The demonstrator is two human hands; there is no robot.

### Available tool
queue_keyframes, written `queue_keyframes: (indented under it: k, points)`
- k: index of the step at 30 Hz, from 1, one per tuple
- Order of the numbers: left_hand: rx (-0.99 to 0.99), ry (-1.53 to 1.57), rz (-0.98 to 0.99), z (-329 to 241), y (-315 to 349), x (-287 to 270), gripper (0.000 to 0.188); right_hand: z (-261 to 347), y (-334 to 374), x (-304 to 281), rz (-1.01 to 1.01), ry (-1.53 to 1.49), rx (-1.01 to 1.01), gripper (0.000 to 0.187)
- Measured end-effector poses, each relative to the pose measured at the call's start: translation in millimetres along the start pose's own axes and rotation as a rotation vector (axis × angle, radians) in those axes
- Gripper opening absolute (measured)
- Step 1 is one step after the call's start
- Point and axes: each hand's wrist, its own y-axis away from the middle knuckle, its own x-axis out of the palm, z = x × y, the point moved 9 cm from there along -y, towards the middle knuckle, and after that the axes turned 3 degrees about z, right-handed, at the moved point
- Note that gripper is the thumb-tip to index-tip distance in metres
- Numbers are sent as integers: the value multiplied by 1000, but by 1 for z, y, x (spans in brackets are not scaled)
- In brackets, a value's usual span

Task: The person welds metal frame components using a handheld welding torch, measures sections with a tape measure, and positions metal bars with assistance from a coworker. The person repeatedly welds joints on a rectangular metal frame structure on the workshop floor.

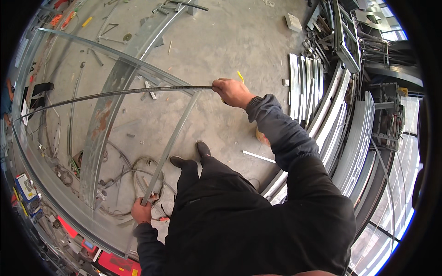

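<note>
The floor is grey concrete, smudged and strewn with small scraps. With the clock centred mid-view, a pale block lies at one o'clock and silver bars side by side at two. A white strip lies at four, looped cable at eight, a yellow piece at ten and a thin stick at eleven. Dark shoes stand near the centre, toward eight.
</note>
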Motion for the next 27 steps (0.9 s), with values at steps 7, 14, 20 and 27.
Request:
queue_keyframes:
  k: [7, 14, 20, 27]
  points:
    - [-4, 15, -7, -1, 1, 0, 28, -1, 0, 0, 12, 10, -2, 22]
    - [-6, 26, -2, -1, 0, 1, 28, -3, -1, 2, 31, 13, 19, 22]
    - [-5, 21, 14, 2, -2, 3, 29, -4, -1, 4, 12, 5, 0, 22]
    - [-5, 2, 4, 3, -3, 4, 29, -5, -1, 4, 3, -12, 0, 21]
